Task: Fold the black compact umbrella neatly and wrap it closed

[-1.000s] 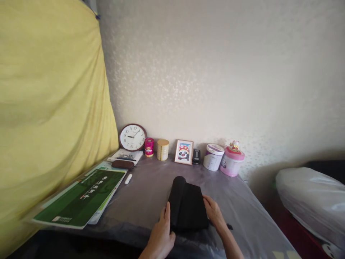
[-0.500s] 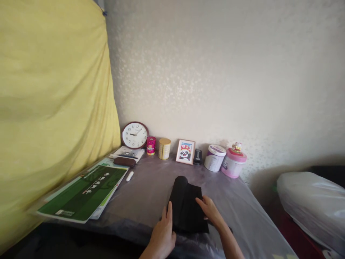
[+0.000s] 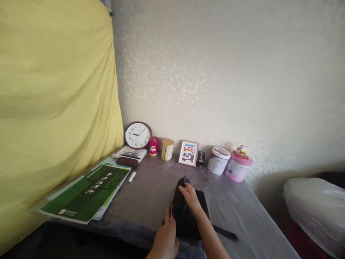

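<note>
A black folded fabric piece [image 3: 179, 210] lies on the table in front of me, its left side rounded like a roll and a flatter part on the right. A narrow black strap [image 3: 226, 233] sticks out to its lower right. My left hand [image 3: 167, 232] is closed on the left edge, fingers partly hidden beneath the cloth. At the far end my right hand [image 3: 190, 196] pinches the top edge, where a small tip of the fabric stands up. My right forearm covers part of the flat side.
Along the wall stand a round clock [image 3: 138, 135], a pink can [image 3: 153, 146], a yellow-lidded tin [image 3: 167, 150], a framed panda picture [image 3: 188, 153] and two lidded tubs [image 3: 219, 161]. Green booklets [image 3: 88, 192], a brown case [image 3: 127, 162] and a white stick-like object [image 3: 132, 177] lie left.
My right hand has moved from the fabric's right edge up to its far end and grips there. The strap at lower right now shows more fully. My left hand stays at the left edge.
</note>
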Demonstrator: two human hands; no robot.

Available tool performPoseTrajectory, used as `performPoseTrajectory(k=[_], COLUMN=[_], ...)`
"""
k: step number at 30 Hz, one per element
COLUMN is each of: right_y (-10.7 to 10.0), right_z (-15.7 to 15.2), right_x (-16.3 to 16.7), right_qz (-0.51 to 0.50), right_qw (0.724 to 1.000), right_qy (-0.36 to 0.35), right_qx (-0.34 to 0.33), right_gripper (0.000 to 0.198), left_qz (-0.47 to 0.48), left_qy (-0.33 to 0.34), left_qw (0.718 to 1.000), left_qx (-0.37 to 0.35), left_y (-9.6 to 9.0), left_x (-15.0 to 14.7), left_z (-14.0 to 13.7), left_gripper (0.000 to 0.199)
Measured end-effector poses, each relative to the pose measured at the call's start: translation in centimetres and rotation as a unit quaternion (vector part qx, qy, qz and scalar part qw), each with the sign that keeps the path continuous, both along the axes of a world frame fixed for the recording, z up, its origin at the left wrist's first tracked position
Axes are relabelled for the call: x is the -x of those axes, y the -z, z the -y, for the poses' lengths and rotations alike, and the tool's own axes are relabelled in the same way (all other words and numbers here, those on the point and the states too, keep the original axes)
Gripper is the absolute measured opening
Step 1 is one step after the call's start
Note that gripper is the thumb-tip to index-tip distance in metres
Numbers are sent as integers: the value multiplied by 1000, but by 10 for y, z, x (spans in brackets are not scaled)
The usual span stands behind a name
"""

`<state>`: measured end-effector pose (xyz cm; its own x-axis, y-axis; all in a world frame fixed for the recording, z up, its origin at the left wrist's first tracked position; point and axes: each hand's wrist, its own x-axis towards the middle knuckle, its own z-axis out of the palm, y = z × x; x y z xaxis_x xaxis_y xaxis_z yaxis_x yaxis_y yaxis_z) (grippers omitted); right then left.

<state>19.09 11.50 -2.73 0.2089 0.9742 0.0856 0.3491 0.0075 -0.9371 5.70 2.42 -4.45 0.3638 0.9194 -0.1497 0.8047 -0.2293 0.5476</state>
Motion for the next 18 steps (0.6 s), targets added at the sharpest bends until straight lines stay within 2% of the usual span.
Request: performPoseTrajectory(k=[4, 7, 11, 14, 15, 18], right_y=[13, 15, 8, 0, -3, -9], right_z=[-8, -9, -5, 1, 4, 12], right_x=[4, 4, 7, 13, 15, 20], right_qz=[85, 145, 143, 119, 129, 200], right_qw=[995, 987, 986, 987, 986, 975], right_qy=[38, 39, -16, -71, -81, -91], right_qx=[37, 58, 78, 78, 70, 30], right_gripper=[33, 31, 29, 26, 25, 22], left_qz=[-13, 8, 37, 17, 9, -31], left_qy=[9, 18, 0, 22, 48, 95], left_qw=[1000, 1000, 999, 997, 996, 992], left_qx=[-2, 5, -32, -67, -70, -71], left_y=[2, 8, 11, 0, -4, -11], left_x=[3, 10, 22, 21, 19, 9], left_z=[-1, -1, 1, 1, 0, -4], left_gripper=[78, 76, 68, 65, 66, 88])
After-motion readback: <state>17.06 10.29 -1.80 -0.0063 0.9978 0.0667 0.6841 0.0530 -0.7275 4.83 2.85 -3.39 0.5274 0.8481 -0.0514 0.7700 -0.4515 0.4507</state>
